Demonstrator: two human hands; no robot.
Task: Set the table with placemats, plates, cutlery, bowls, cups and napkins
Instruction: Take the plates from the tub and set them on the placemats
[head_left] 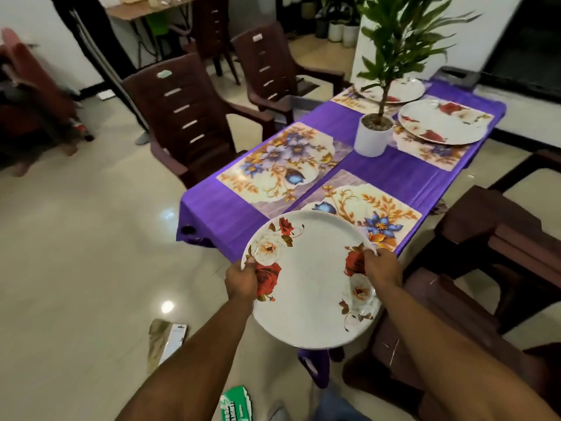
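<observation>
While both hands (left hand [241, 281], right hand [383, 268]) grip plate [309, 284], thumbs on rim

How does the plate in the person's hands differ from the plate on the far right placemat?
The held plate is in the air, gripped at its rim by the left hand and the right hand; the far plate rests on a placemat. The held plate partly overhangs the floor. Both are round, white, with red and white roses.

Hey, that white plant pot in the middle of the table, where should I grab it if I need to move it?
Grip the pot round its plain white wall, low down, coming from the near side. It stands upright on the purple cloth, and the stem and leaves rise above the rim, so a hold from the top looks blocked. A plate sits close on its right, so that side looks tight.
</observation>
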